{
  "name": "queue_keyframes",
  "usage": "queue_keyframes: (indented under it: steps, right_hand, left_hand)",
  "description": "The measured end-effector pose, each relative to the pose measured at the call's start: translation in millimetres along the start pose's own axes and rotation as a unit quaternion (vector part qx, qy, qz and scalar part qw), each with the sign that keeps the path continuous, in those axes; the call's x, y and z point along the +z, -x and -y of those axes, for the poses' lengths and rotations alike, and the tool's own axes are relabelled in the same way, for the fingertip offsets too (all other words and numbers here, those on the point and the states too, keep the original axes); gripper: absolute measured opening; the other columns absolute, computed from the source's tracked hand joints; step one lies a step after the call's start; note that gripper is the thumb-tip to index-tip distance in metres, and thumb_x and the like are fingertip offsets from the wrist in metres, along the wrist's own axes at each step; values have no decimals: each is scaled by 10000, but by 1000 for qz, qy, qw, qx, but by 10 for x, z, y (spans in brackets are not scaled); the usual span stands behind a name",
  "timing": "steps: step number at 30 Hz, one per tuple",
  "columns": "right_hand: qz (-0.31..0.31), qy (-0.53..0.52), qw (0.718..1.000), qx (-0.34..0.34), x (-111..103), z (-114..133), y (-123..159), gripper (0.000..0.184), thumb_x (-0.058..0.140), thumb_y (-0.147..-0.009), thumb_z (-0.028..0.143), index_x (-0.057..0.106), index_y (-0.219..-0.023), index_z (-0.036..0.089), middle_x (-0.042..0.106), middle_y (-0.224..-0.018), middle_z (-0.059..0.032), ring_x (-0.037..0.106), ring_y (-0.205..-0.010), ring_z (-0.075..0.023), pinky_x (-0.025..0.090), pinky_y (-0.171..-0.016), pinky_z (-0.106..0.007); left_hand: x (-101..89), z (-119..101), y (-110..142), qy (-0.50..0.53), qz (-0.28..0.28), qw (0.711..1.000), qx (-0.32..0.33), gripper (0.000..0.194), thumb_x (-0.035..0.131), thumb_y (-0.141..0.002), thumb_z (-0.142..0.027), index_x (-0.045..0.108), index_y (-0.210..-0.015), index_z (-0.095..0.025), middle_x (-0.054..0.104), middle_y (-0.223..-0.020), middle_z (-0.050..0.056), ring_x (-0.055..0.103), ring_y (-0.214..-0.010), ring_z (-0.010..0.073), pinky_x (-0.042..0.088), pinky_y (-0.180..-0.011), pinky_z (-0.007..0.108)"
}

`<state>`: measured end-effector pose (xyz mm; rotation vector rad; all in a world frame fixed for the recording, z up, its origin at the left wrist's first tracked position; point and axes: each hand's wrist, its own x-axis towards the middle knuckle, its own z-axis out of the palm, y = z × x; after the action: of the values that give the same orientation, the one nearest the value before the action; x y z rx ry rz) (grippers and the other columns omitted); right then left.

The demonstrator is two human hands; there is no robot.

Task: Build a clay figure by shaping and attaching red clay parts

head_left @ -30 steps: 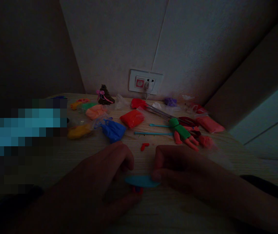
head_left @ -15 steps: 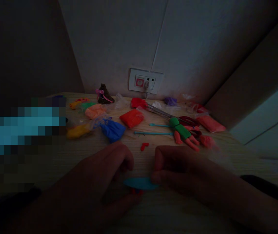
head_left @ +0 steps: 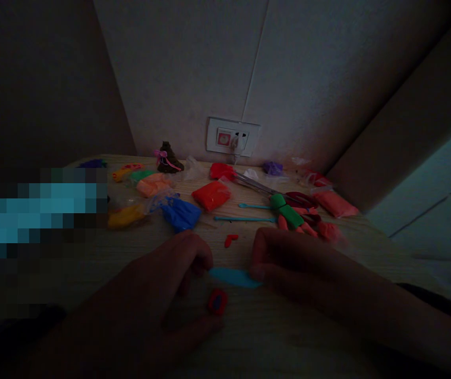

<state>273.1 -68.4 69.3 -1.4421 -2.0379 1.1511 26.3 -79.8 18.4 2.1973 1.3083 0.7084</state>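
In the head view my right hand [head_left: 276, 258] pinches a flat light-blue blade-like tool [head_left: 233, 277], perhaps a modelling-clay knife, which points left. Below the blade lies a small red piece [head_left: 212, 303] of what looks like clay, with a dark blue patch in its middle. My left hand [head_left: 166, 284] is around the left side of this piece, thumb tip just under it and fingers curled above, with a wide gap between. Beyond the blade a small bent red bit [head_left: 231, 240] rests on the table. Dim light hides much of both palms.
A green-clad figure [head_left: 286, 210], scissors [head_left: 255, 184] and thin blue sticks [head_left: 245, 219] lie beyond my right hand. Bags of blue [head_left: 180, 213], red [head_left: 212, 195] and yellow clay [head_left: 125, 216] spread across the wooden table. A wall socket [head_left: 231, 137] with a plug is behind.
The blue blade has risen away from the red piece, uncovering its dark blue patch. My right hand has moved slightly up with it; my left hand stays nearly in place.
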Motion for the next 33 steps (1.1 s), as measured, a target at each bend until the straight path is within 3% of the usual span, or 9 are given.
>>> queue_keyframes:
  steps: [4, 7, 11, 20, 24, 27, 33]
  right_hand:
    - [-89, 119, 984, -99, -113, -98, 14, 170, 542, -979, 239, 603, -821, 256, 602, -705, 17, 535, -604, -147, 410, -559, -260]
    - [-79, 154, 976, -135, -97, -192, 31, 177, 524, -1004, 213, 643, -881, 259, 673, -778, 4, 598, -667, -157, 428, -601, -270]
    - [-69, 204, 961, -173, -106, -222, 39, 219, 519, -1001, 141, 653, -858, 239, 705, -851, -11, 659, -735, -152, 470, -666, -267]
    - [-150, 347, 901, -211, -243, -182, -94, 321, 485, -1022, 65, 769, -943, 193, 791, -992, -96, 734, -858, -208, 537, -740, -308]
    - [-182, 408, 874, -190, -283, -228, -99, 352, 505, -996, 11, 797, -974, 206, 805, -1045, -100, 735, -924, -259, 538, -807, -378]
    - [-170, 445, 866, -153, -390, -248, -75, 354, 534, -938, -36, 793, -943, 205, 798, -1061, -109, 732, -946, -286, 540, -839, -412]
    - [-218, 482, 840, -124, -553, -289, -37, 357, 524, -994, 10, 804, -858, 186, 762, -963, -128, 710, -859, -288, 508, -766, -411]
  left_hand:
    - [-15, -22, -39, 18, 8, 1000, 23, 154, 703, -849, -371, 649, -975, -300, 650, -852, -78, 596, -664, 142, 458, -586, 223]
    - [-48, -73, -73, 58, 37, 997, 26, 73, 710, -852, -349, 730, -917, -321, 709, -1015, -53, 687, -844, 171, 544, -736, 246]
    - [-88, -125, -95, 82, 40, 995, 25, 67, 701, -856, -291, 763, -852, -316, 703, -958, -44, 695, -820, 166, 551, -741, 248]
    - [-96, -118, -119, 87, 36, 995, 19, 86, 716, -826, -241, 767, -811, -309, 703, -901, -51, 688, -771, 158, 540, -708, 227]
    - [-70, -93, -105, 92, 22, 995, 33, 100, 708, -825, -233, 771, -813, -310, 719, -907, -50, 701, -778, 162, 549, -718, 224]
    - [-37, -4, -81, 87, 25, 995, 32, 56, 725, -841, -292, 771, -841, -323, 726, -939, -53, 721, -819, 171, 564, -738, 225]
    - [8, 214, -53, 43, 29, 996, 74, 123, 704, -903, -418, 738, -966, -318, 737, -1032, -15, 744, -897, 221, 599, -739, 255]
